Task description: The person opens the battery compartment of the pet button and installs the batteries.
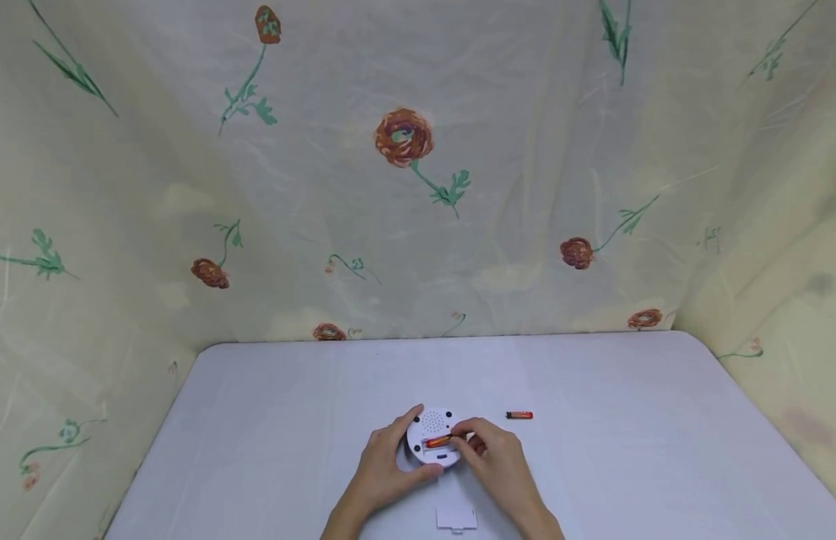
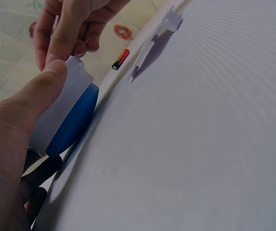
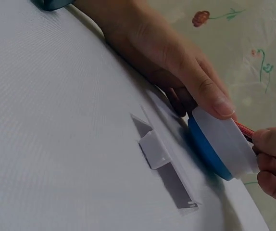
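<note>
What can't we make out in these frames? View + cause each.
- Far face of the round device: head view, hidden by its own body.
- Held battery: left wrist view, hidden behind device and hands.
- Most of the right hand: right wrist view, cut off by the right edge.
- Print on the loose battery: head view, too small.

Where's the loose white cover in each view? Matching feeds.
Head: cover near the bottom edge, just right of centre.
Left wrist: cover near the top, just right of centre.
Right wrist: cover just below and right of centre.
Shared landmark: round device in the left hand.
</note>
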Demonstrator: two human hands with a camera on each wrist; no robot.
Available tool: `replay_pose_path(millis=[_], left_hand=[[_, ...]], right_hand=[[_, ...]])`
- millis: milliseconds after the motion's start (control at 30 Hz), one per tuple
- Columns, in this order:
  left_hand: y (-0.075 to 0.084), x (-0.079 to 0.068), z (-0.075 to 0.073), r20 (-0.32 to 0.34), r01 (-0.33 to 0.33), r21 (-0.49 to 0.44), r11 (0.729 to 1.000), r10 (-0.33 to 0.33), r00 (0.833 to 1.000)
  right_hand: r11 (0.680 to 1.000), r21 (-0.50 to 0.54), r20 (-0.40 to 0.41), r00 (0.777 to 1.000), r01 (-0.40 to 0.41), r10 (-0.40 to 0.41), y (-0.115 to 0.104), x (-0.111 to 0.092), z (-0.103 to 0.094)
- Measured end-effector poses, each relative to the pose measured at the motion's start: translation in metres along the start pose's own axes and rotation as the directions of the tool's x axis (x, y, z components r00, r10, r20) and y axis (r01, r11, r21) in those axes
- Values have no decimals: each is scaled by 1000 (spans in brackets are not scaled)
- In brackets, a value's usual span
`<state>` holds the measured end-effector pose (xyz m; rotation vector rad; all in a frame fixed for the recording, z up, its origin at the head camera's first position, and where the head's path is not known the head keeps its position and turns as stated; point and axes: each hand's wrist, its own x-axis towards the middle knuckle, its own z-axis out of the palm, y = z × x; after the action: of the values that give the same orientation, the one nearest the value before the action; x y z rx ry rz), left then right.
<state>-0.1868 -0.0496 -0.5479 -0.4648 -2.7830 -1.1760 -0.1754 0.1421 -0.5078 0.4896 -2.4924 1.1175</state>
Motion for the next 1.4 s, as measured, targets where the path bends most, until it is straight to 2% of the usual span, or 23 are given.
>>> replay_pose_path(millis=[267, 533, 800, 1067, 1400], left_hand=[[1, 0, -1, -11, -8, -5, 1000, 8, 1000], [0, 1, -1, -17, -20, 3, 1000, 20, 1000], [0, 1, 0, -13, -1, -5, 1000, 1, 1000], [3, 0, -2, -10, 16, -20, 1000, -16, 1000], [3, -1, -3, -5, 23, -32, 999, -23, 1000]], right_hand=[[999, -22, -38, 999, 31, -32, 2, -1, 2], [999, 16, -33, 999, -42, 43, 4, -1, 5], [984, 125, -27, 991, -130, 134, 3, -2, 8], [969, 113, 9, 975, -220, 220, 0, -1, 8], [965, 95, 18, 969, -246, 246, -2, -1, 8]])
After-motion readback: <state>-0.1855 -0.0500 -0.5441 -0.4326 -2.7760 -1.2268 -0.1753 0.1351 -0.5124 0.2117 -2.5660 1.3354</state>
